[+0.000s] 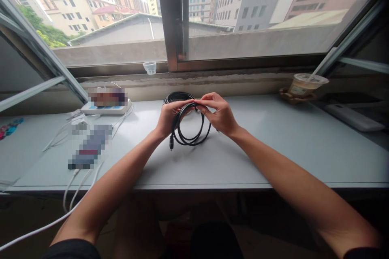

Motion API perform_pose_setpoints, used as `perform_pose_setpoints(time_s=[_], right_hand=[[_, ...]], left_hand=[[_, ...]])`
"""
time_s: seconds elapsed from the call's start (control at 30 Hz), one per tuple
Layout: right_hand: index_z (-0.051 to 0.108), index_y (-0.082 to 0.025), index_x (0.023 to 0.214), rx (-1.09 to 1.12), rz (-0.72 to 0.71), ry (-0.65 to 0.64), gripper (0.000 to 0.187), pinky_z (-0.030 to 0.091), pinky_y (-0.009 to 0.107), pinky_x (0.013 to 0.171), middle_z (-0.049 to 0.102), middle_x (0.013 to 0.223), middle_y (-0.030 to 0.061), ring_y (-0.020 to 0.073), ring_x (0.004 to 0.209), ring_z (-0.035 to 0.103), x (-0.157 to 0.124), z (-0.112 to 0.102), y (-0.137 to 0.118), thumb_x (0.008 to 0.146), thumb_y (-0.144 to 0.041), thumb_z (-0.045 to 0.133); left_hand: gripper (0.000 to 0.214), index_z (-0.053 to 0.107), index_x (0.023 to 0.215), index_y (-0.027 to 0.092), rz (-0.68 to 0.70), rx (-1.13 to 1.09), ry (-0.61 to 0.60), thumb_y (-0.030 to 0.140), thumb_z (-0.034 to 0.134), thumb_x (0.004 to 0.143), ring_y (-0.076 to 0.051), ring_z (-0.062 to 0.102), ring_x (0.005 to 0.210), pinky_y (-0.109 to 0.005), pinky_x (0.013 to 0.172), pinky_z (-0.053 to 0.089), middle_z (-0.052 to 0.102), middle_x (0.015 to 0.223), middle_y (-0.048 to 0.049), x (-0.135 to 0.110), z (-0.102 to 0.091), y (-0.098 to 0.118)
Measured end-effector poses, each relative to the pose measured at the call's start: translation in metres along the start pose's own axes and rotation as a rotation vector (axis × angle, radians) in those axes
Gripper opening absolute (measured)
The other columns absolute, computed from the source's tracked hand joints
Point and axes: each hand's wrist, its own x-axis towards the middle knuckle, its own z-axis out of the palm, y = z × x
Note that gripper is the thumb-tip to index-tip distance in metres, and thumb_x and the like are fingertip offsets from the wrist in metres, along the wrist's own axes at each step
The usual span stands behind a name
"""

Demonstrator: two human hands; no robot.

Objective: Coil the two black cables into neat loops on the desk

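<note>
The left hand (174, 116) and the right hand (219, 114) cover the top of the black cable (189, 143), so we can't see that part. Left of the cable, the thing on the white block (105, 109) is all blurred. So is the long thing (90, 145) closer to the person, and the small thing (79, 128) just above it. Far left of the cable, a bright colored thing (9, 127) gets cut off by the picture's edge.

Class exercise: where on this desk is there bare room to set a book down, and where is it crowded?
The widest bare desk lies right of the right hand and black cable, up to the white power bank. A smaller patch lies left of the white cables. It's crowded around the power strip.
</note>
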Motion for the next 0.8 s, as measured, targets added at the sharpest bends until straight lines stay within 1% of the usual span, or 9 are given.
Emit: perform_pose_setpoints(time_s=[0.07,0.13,0.23,0.37,0.4,0.47,0.53,0.63,0.8], right_hand=[[0.083,-0.028,0.116,-0.003,-0.016,-0.036,0.026,0.062,0.037,0.081,0.074,0.107,0.0080,0.0218,0.096,0.070,-0.001,-0.001,0.001,0.101,-0.043,0.069],[0.081,-0.026,0.113,-0.004,-0.013,-0.062,0.026,0.062,0.034,0.075,0.076,0.107,0.0076,0.0213,0.094,0.071,-0.003,-0.004,0.004,0.102,-0.044,0.067],[0.077,-0.026,0.118,-0.039,0.013,-0.082,0.026,0.063,0.035,0.079,0.078,0.111,0.0076,0.0223,0.097,0.073,-0.004,-0.009,0.012,0.103,-0.042,0.063],[0.064,-0.030,0.145,-0.128,0.012,-0.169,0.040,0.061,0.040,0.096,0.073,0.130,0.0086,0.0226,0.108,0.073,-0.002,-0.019,0.021,0.107,-0.029,0.050],[0.062,-0.031,0.147,-0.175,0.015,-0.192,0.043,0.060,0.041,0.100,0.073,0.130,0.0087,0.0229,0.110,0.072,-0.002,-0.021,0.021,0.107,-0.026,0.047],[0.067,-0.029,0.143,-0.283,0.037,-0.218,0.042,0.057,0.042,0.105,0.074,0.125,0.0091,0.0244,0.111,0.071,0.000,-0.026,0.022,0.107,-0.024,0.045],[0.073,-0.027,0.132,-0.394,0.054,-0.224,0.036,0.057,0.041,0.102,0.076,0.123,0.0097,0.0264,0.112,0.070,0.002,-0.032,0.022,0.108,-0.028,0.047],[0.078,-0.027,0.122,-0.579,0.030,-0.240,0.033,0.056,0.041,0.095,0.077,0.124,0.0098,0.0294,0.116,0.065,0.005,-0.040,0.025,0.108,-0.033,0.050],[0.076,-0.028,0.135,-0.727,-0.011,-0.369,0.047,0.053,0.040,0.090,0.078,0.123,0.0081,0.0282,0.108,0.063,0.008,-0.054,0.035,0.102,-0.012,0.046]], left_hand=[[0.039,0.083,0.121,0.018,-0.030,-0.036,0.008,0.040,0.082,0.089,-0.028,0.080,0.106,-0.040,0.097,0.064,0.082,0.118,-0.0102,-0.004,-0.004,-0.002],[0.042,0.081,0.125,0.017,-0.062,-0.036,-0.005,0.039,0.080,0.090,-0.029,0.079,0.109,-0.042,0.101,0.063,0.081,0.121,-0.0111,-0.007,-0.007,-0.001],[0.043,0.079,0.129,0.015,-0.078,0.013,-0.032,0.040,0.075,0.094,-0.029,0.078,0.113,-0.041,0.103,0.061,0.081,0.123,-0.0126,-0.007,-0.012,0.002],[0.043,0.072,0.130,0.017,-0.089,0.011,-0.023,0.045,0.072,0.097,-0.024,0.079,0.109,-0.034,0.098,0.061,0.082,0.118,-0.0118,-0.003,-0.020,0.004],[0.042,0.070,0.127,0.018,-0.099,-0.003,-0.009,0.047,0.072,0.096,-0.023,0.079,0.108,-0.033,0.095,0.062,0.082,0.116,-0.0116,-0.001,-0.021,0.004],[0.040,0.069,0.118,0.019,-0.119,-0.024,0.041,0.052,0.072,0.096,-0.023,0.079,0.107,-0.032,0.091,0.063,0.081,0.115,-0.0117,0.001,-0.023,0.003],[0.041,0.069,0.111,0.019,-0.125,-0.036,0.077,0.057,0.070,0.096,-0.023,0.079,0.104,-0.032,0.088,0.064,0.081,0.114,-0.0112,0.002,-0.024,0.002],[0.046,0.071,0.110,0.020,-0.131,-0.049,0.100,0.063,0.066,0.096,-0.024,0.079,0.105,-0.034,0.087,0.065,0.079,0.112,-0.0091,0.003,-0.026,0.000],[0.048,0.063,0.111,0.023,-0.138,-0.047,0.118,0.069,0.057,0.099,-0.023,0.079,0.107,-0.036,0.091,0.066,0.075,0.122,-0.0088,0.002,-0.031,0.000]])
